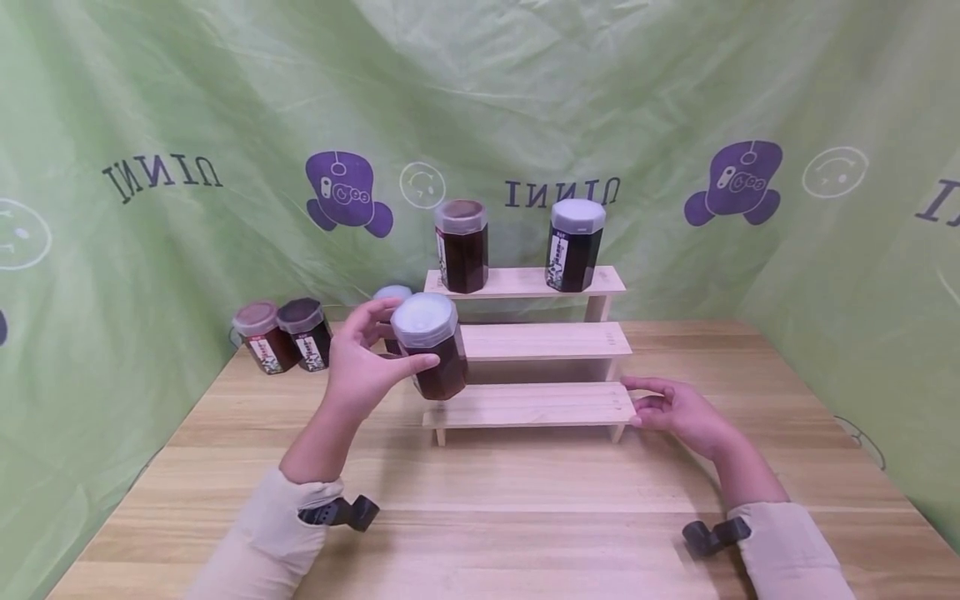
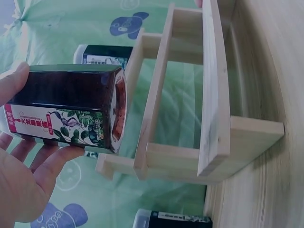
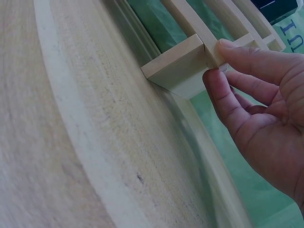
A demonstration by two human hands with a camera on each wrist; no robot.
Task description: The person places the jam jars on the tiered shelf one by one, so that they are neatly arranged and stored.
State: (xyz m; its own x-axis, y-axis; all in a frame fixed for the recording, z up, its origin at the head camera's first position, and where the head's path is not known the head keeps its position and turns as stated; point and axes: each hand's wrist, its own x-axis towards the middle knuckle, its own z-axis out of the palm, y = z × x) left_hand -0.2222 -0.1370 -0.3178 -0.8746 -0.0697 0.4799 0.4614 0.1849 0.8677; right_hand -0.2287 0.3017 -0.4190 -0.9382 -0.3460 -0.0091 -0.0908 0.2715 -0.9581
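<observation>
My left hand (image 1: 358,367) grips a dark, many-sided jam jar (image 1: 442,367) with a whitish lid, thumb on one side and fingers on the other. In the head view the jar is slightly tilted and overlaps the left end of a three-step wooden display stand (image 1: 525,406). The left wrist view shows its label (image 2: 57,124), with red lettering and a leafy picture. At the stand's right end, my right hand (image 1: 678,412) pinches the tip of the lowest board (image 3: 212,52) between thumb and finger.
On the top step stand a reddish-lidded jar (image 1: 462,250) and a white-lidded jar (image 1: 574,246), spaced apart. Two more jars, one red-lidded (image 1: 266,337) and one dark-lidded (image 1: 306,335), stand at the table's back left. Another pale lid (image 1: 393,292) shows behind my left hand. A green printed curtain (image 1: 480,100) surrounds the wooden table (image 1: 495,500).
</observation>
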